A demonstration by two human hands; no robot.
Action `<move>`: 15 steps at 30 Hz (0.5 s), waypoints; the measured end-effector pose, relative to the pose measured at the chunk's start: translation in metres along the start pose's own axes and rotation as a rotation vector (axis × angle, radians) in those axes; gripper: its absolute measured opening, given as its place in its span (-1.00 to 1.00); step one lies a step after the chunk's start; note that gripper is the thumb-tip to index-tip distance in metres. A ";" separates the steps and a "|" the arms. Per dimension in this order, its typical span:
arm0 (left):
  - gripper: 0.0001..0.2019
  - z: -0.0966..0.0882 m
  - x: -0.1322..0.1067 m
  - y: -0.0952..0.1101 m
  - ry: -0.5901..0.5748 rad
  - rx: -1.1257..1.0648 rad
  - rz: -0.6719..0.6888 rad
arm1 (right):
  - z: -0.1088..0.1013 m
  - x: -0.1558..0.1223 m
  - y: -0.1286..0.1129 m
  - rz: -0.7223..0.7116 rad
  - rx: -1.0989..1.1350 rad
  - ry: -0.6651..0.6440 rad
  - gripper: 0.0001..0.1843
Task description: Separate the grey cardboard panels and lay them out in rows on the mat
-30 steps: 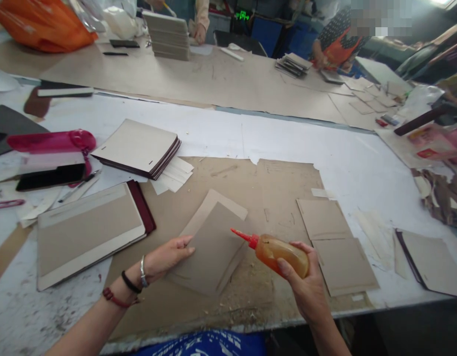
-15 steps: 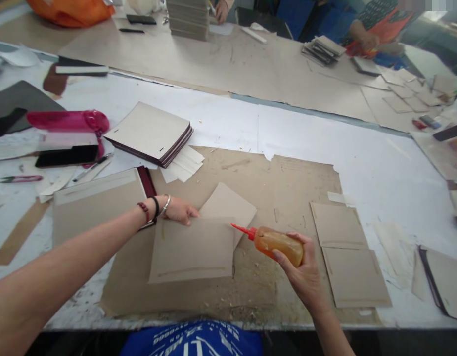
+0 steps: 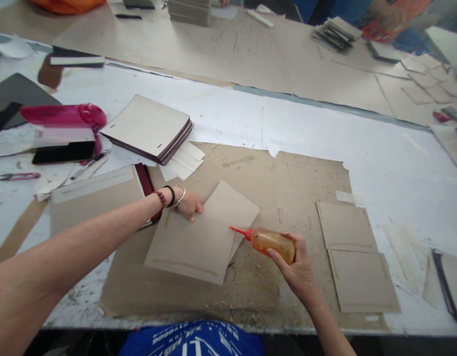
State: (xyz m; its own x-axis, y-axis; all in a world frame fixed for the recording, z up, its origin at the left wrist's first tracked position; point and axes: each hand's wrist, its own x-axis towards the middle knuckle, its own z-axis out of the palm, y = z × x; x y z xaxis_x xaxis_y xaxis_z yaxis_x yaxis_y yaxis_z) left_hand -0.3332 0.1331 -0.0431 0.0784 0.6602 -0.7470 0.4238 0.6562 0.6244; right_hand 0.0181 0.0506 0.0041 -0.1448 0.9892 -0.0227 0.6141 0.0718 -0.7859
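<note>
My right hand is wrapped around a squeeze glue bottle of amber liquid. Its red nozzle points left and sits over the right edge of a grey-brown cardboard panel. That panel carries a glue line along its near edge and a shorter one at its upper left. At the panel's far edge, my left hand has its fingers closed on it. Beneath it, a second cardboard panel sticks out at an angle. Two more glue-lined panels lie to the right on the brown work sheet.
A stack of dark-edged boards lies beyond my left arm, beside paper strips. At left are a pink pouch, a black phone and thread snips. Across the table, a person's hands show, blurred.
The top panel has turned clockwise, its near right corner swinging toward me. My left hand has moved slightly right with it. The bottle has shifted a little left. The whole view has tilted downward.
</note>
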 end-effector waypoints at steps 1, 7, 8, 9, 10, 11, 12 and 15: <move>-0.78 0.000 -0.001 0.002 -0.085 0.061 -0.033 | 0.000 0.001 0.001 -0.018 -0.003 -0.006 -0.55; -0.77 0.003 -0.011 0.015 -0.349 0.260 -0.082 | -0.003 -0.006 0.005 -0.041 -0.003 -0.098 -0.60; -0.78 0.003 -0.013 0.017 -0.368 0.276 -0.081 | -0.003 -0.009 0.004 -0.042 -0.008 -0.114 -0.61; -0.80 0.003 -0.015 0.019 -0.388 0.292 -0.079 | -0.004 -0.011 0.004 -0.044 -0.011 -0.129 -0.62; -0.82 0.004 -0.017 0.020 -0.408 0.307 -0.077 | -0.005 -0.014 0.003 -0.046 -0.011 -0.140 -0.62; -0.83 0.004 -0.018 0.022 -0.426 0.321 -0.074 | -0.005 -0.017 0.001 -0.046 -0.007 -0.149 -0.62; -0.84 0.004 -0.020 0.023 -0.440 0.332 -0.070 | -0.006 -0.019 0.000 -0.041 -0.001 -0.161 -0.63; -0.85 0.003 -0.022 0.024 -0.466 0.352 -0.064 | -0.007 -0.022 -0.003 0.003 0.030 -0.185 -0.63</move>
State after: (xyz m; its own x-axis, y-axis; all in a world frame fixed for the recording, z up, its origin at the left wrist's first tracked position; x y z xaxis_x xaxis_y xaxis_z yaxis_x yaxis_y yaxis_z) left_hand -0.3219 0.1326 -0.0123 0.3970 0.3409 -0.8522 0.7089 0.4759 0.5206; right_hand 0.0246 0.0297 0.0111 -0.2845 0.9490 -0.1362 0.5918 0.0620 -0.8037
